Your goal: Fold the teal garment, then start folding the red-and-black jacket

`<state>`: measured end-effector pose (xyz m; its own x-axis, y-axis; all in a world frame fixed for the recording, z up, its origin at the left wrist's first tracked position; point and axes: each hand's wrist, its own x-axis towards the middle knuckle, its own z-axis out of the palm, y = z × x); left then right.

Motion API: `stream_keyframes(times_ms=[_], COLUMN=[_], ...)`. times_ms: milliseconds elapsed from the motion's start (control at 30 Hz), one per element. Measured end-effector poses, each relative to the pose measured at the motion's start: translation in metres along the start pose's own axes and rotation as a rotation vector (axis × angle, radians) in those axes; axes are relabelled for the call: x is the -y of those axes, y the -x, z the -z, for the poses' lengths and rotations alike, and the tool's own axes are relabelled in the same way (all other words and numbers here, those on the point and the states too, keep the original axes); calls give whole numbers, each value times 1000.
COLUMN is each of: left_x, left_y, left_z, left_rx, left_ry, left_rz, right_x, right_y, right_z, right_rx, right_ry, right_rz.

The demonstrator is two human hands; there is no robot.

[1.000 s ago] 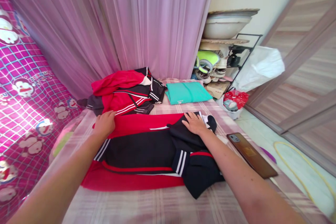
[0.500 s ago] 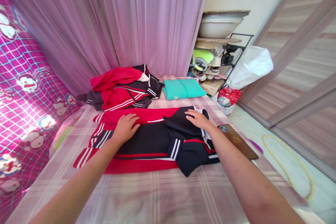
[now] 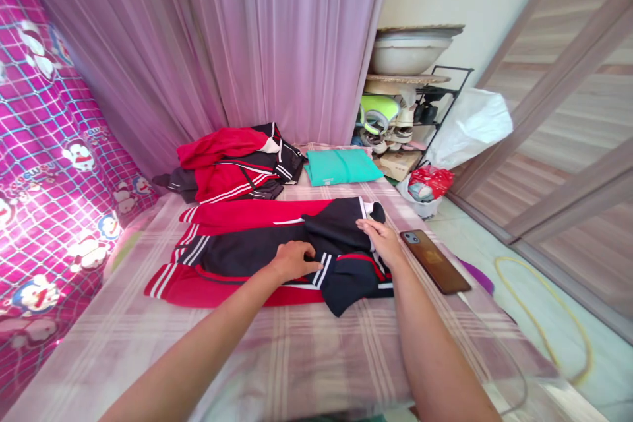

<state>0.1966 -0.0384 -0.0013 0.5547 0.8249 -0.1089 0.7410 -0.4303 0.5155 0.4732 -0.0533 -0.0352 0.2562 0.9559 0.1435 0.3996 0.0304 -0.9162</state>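
Observation:
A black and red jacket [image 3: 257, 244] with white stripes lies folded lengthwise on the bed, its striped hem at the left and its collar at the right. One black sleeve is folded across it, ending in a striped cuff [image 3: 324, 270]. My left hand [image 3: 297, 260] rests on the jacket beside that cuff, fingers bent and thumb apart from them. Near the white-edged collar is my right hand [image 3: 382, 239], its fingers stretched out to the left over the black cloth. Neither hand visibly grips the cloth.
Behind lie a heap of red and black clothes [image 3: 227, 168] and a folded turquoise bundle [image 3: 342, 167]. A phone [image 3: 435, 262] with a white cable lies to the right, near the edge of the plaid bed [image 3: 306, 356]. A shoe rack [image 3: 457, 95] stands beyond.
My left hand has moved right along the jacket to the striped cuff. My right hand has shifted slightly towards the collar. The view has shifted a little.

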Motion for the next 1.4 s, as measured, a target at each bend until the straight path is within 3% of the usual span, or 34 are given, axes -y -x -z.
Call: stream_keyframes(times_ms=[167,267,367,467,567,700,833,1033,1200,1400], left_x=[-2,-4,-7,-13,-21,-30,-36,-46,-34,-14], left_y=[4,11,22,37,52,63,72,97,98,86], left_z=[0,7,28,61,97,130,148,170,195,210], left_rx=[-8,5,3,-69,-102,-177,-257,-204,-480,-764], left_ry=[251,526,808,941,982,994,996,1046,1097,1033], left_rz=[41,19,-41,-95,-141,-203,-249,-351,-437,-342], right_x=[1,1,-2,-6,-8,-5,-2,-6,-9,-17], right_y=[4,6,8,7,6,7,9,8,6,8], right_z=[2,4,5,6,5,4,2,0,0,1], right_rx=[1,9,-1,-51,-71,8,106,167,164,176], right_ry=[56,40,-20,-101,-102,-30,45,142,193,240], right_rz=[-13,-18,12,40,51,90,166,199,167,245])
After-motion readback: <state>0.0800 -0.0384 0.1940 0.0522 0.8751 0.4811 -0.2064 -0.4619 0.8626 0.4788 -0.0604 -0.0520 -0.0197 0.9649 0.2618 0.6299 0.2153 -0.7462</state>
